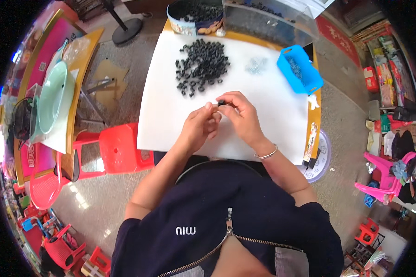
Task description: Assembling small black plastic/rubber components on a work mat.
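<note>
Small black part (221, 102): a dark piece, ring-like as far as can be told, held above the near middle of the white sheet, between the two hands; its exact shape is too small to make out.
Right hand (241, 116): fingers curled, thumb and forefinger closed on the small black part at its right side; a thin bangle (266, 154) circles the wrist.
Left hand (199, 125): fingers bent and drawn together, fingertips meeting the small black part from the left; the two hands touch or nearly touch at the fingertips.
White sheet (171, 111): covers the table top; the hands hover over its near half.
Pile of black rings (201, 65): loose heap lying on the far half of the white sheet, beyond the hands and apart from them.
Small pale parts (255, 66): a little cluster on the sheet, between the pile of black rings and the blue basket.
Blue basket (309, 78): rectangular plastic tray at the far right edge of the sheet, with small items inside.
Round tin (189, 25): at the far edge of the table, filled with more black pieces.
Clear box (272, 23): transparent container beside the round tin, at the far right.
Red stool (120, 147): plastic, on the floor to the person's left, beside the table.
Dark zipped jacket (226, 217): worn by the seated person, in the foreground.
</note>
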Motion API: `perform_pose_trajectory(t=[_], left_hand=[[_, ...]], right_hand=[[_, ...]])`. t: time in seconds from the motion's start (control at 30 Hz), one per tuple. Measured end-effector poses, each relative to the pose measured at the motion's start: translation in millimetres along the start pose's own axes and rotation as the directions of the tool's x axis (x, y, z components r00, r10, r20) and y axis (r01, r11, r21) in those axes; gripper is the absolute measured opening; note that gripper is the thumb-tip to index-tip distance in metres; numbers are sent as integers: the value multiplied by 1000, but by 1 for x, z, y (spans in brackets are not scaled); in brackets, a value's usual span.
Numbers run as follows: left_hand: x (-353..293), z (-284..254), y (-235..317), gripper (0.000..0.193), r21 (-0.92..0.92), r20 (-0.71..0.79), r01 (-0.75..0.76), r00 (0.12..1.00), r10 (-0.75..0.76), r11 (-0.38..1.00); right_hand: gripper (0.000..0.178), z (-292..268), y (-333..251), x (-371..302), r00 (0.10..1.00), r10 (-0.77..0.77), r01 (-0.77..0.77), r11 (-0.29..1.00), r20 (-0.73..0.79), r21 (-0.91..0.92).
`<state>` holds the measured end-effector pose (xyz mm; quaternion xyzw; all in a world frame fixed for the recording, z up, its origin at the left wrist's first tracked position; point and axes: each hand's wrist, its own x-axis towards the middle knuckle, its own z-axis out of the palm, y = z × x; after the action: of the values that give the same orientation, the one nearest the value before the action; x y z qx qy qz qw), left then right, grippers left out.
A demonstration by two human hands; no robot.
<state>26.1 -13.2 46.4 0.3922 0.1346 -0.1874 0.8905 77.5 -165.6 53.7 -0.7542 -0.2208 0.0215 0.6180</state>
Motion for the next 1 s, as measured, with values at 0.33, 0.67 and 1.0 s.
perform_pose_trajectory(t=[0.33,0.67,1.0], left_hand=[[13,-24,7,34,-50,116,-78,990,83,996],[13,-32,5,30,-147,196,-16,980,45,989],[14,-29,6,30,-136,165,-21,985,43,990]], right_hand=[[30,-114,-20,199,814,-522,286,743,-256,-606],[23,-15,38,86,949,-304,303,818,81,-489],[20,5,54,78,943,-324,306,743,80,-595]])
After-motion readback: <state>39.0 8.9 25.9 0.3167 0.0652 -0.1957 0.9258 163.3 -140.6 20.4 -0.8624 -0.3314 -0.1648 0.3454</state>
